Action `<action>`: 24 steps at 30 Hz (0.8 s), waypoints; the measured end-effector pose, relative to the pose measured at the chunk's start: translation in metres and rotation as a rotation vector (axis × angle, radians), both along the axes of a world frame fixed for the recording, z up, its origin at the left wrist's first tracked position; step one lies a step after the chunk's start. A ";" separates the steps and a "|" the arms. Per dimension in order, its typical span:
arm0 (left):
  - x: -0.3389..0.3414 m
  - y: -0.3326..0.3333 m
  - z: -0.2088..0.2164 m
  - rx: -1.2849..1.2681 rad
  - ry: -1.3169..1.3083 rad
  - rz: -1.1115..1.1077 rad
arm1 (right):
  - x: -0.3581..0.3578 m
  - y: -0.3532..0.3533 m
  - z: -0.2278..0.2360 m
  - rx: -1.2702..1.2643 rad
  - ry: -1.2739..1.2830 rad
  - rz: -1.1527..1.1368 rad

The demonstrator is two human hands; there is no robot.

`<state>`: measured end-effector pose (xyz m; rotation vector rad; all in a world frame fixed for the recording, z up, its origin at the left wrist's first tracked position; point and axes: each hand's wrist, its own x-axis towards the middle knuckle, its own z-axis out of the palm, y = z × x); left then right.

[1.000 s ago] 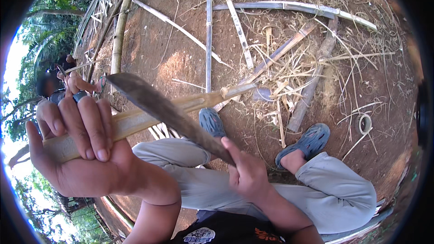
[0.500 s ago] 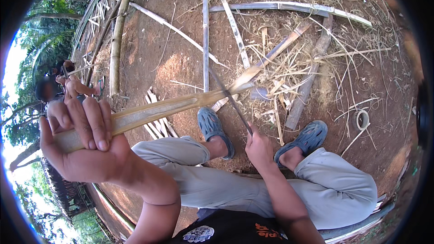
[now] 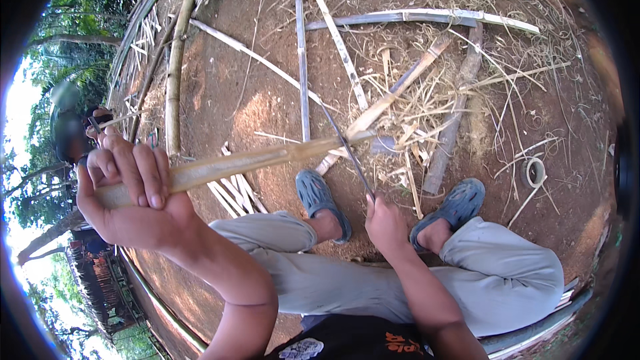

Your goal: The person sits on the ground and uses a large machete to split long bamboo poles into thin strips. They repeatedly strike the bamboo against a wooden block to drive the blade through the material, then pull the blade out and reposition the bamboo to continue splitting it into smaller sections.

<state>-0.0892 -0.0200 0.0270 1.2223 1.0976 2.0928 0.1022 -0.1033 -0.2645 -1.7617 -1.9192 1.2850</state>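
Bamboo strip (image 3: 233, 168) slants over dirt ground (image 3: 217, 93), left fingers (image 3: 145, 168) wrapped around its near end, right fingers (image 3: 377, 210) gripping a knife (image 3: 358, 165) across its far part, apparently mid-shaving, the next stroke calling for steadiness.

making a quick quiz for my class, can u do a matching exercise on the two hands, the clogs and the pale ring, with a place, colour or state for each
Column one:
1. left hand
2. right hand
3. clogs
4. pale ring

Column two:
A. holding the knife
B. on the ground, right of the clogs
C. holding the bamboo piece
D. blue-grey

Pairs: 1-C, 2-A, 3-D, 4-B
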 end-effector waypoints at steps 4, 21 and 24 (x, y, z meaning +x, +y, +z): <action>0.007 -0.003 0.002 0.014 0.065 -0.026 | -0.011 0.012 0.061 0.291 0.310 -0.060; -0.012 0.004 -0.002 0.020 0.079 -0.124 | -0.011 0.003 -0.008 0.266 0.137 -0.075; -0.015 -0.002 0.001 0.030 0.046 -0.130 | 0.007 0.008 -0.095 -0.006 -0.131 -0.021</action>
